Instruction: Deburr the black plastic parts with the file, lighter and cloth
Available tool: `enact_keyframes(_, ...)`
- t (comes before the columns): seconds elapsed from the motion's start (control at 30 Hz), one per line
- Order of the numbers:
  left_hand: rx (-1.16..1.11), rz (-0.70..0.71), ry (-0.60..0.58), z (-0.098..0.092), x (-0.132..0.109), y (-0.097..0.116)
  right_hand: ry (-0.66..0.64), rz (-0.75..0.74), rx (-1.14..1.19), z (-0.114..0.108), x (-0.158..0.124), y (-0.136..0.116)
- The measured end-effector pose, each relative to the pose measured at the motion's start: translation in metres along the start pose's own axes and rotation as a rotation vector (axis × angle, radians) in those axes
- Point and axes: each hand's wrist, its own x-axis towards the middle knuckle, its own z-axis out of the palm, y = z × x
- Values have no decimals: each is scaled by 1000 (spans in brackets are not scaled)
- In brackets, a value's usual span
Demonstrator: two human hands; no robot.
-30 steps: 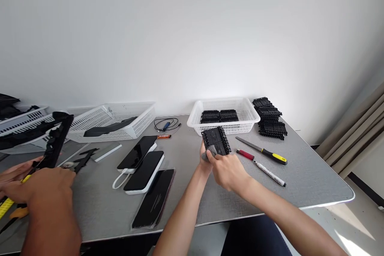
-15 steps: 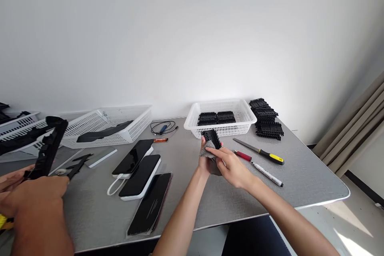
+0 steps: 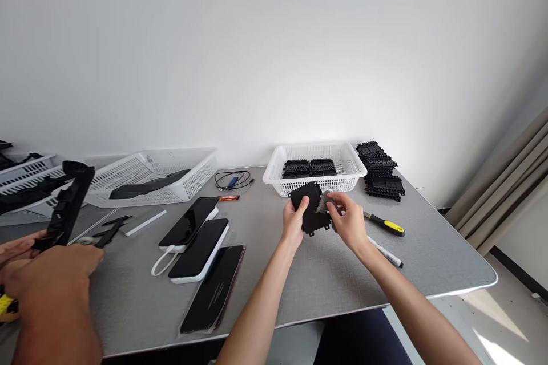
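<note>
My left hand point(image 3: 294, 221) is closed on a flat black plastic part point(image 3: 306, 204) with small tabs along its edges, thumb on its broad smooth face. Pinched in my right hand point(image 3: 349, 221) is a crumpled grey cloth point(image 3: 324, 203), pressed to the right edge of the part. Both hands are above the table, just in front of a white basket point(image 3: 319, 187) that holds similar black parts point(image 3: 309, 168). Beyond my right hand lie a file with a black and yellow handle point(image 3: 387, 225) and a white marker point(image 3: 386, 252), partly hidden by the hand.
Stacked black parts point(image 3: 381, 171) stand right of the basket. On the left are phones point(image 3: 214, 291), power banks point(image 3: 199, 251), a cable point(image 3: 234, 181) and another white basket point(image 3: 194, 182). A co-worker's hands point(image 3: 51, 274) hold a long black part point(image 3: 71, 205) at far left.
The black part has been turned so its smooth broad face shows. My right hand has moved slightly right with the grey cloth, which was over the part before.
</note>
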Motion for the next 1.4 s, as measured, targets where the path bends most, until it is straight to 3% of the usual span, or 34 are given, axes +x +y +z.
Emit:
enact_keyframes(0.13, 107, 44, 33, -1, -2, 0, 22, -120, -102, -6, 8, 4)
enact_keyframes(0.23, 144, 79, -9, -1, -3, 0, -49, -255, -186, -6, 16, 6)
enact_keyframes(0.37, 174, 104, -71, 0, -5, 0, -53, -300, -326, -3, 22, 9)
enact_keyframes(0.73, 253, 174, -70, 0, -5, 0, -18, -57, -64, -5, 29, -1)
enact_keyframes(0.97, 300, 221, -71, -1, -5, -4, -22, 108, -96, 0, 34, -9)
enact_keyframes(1.27, 169, 169, 77, -4, 1, 6, -116, 99, -133, 8, 12, -8)
enact_keyframes(1.4, 143, 142, 81, -5, 2, 8, -150, 84, -161, 2, -1, 0)
